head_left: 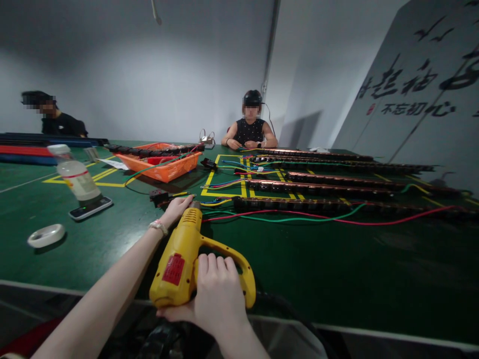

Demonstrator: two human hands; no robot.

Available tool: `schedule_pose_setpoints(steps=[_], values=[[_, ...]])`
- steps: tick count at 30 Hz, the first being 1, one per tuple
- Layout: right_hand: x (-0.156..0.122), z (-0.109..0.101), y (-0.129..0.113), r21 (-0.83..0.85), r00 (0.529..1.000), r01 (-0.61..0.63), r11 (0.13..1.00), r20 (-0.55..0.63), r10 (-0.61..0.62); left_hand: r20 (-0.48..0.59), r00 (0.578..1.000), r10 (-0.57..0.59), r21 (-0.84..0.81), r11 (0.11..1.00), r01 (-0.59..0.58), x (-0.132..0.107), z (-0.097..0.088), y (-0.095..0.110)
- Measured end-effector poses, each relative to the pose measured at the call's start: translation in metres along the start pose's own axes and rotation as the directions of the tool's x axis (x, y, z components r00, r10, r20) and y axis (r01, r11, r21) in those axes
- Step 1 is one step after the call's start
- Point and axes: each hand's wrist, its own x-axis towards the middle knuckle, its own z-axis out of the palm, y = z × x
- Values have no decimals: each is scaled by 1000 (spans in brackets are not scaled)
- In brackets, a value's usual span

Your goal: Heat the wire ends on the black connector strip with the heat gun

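Right, your right hand (217, 294) grips the heat gun (187, 264) at the table's near edge, left hand (175, 209) pinching wires (215, 203) at its nozzle — heating step, so keep aim steady.

I'm at an assembly bench in a small electrical workshop/factory room. Green work table (337, 259) w/ yellow tape marks, long power strips (318, 189) laid in rows w/ loose coloured wires (299, 217), orange parts bin (168, 167), two other workers (250, 130) seated at same table, bare grey walls.
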Motion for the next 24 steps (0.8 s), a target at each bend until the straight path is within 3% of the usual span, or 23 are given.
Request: schedule_pose_setpoints(steps=[9,14,24], values=[[2,-11,7,58,997,3,998,79,-8,62,998,0,-78,997,5,-7,-2,2],[0,-18,25,65,989,14,998,144,-23,51,998,22,-134,991,-15,-9,0,2],[-14,-33,71,30,996,-15,999,87,13,38,997,62,-110,992,-57,-12,-1,4]])
